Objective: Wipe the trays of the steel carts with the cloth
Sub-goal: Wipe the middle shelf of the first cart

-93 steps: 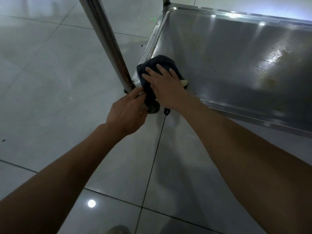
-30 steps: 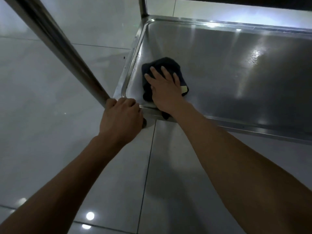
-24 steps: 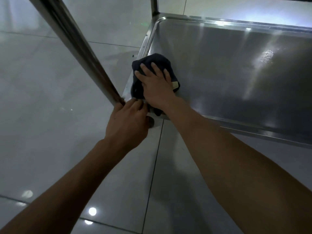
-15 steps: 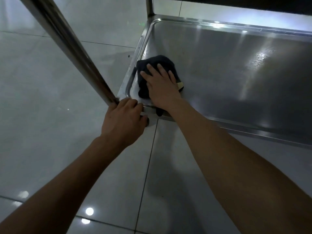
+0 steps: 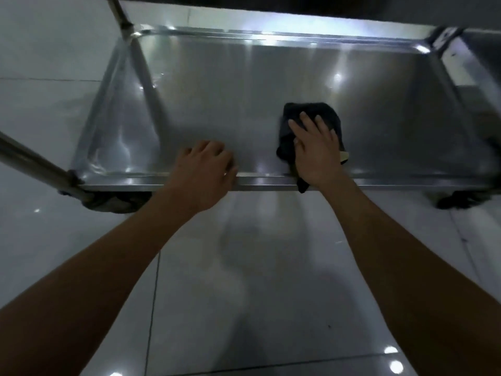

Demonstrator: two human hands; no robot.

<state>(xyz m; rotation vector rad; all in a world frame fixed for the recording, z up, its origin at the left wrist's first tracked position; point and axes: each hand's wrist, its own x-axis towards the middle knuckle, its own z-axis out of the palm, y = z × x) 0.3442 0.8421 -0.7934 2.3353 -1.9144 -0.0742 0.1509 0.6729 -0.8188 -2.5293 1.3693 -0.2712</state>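
The bottom steel tray point(image 5: 217, 85) of a cart fills the upper half of the view. A dark cloth point(image 5: 325, 112) lies on it near the front rim, right of centre. My right hand point(image 5: 315, 150) presses flat on the cloth with straight, spread fingers; a corner of the cloth hangs over the rim. My left hand point(image 5: 206, 169) rests on the tray's front rim point(image 5: 260, 183), left of the cloth, its fingers curled over the edge.
Cart posts rise at the front left point(image 5: 32, 164) and back left point(image 5: 120, 17). Caster wheels sit under the front left corner point(image 5: 116, 202) and front right corner point(image 5: 458, 202). The upper tray's dark underside point(image 5: 271, 6) hangs overhead. Glossy tiled floor point(image 5: 244, 280) surrounds the cart.
My right hand has slid the cloth from the tray's front left corner rightward to near the middle. My left hand let go of the corner post and now rests on the front rim.
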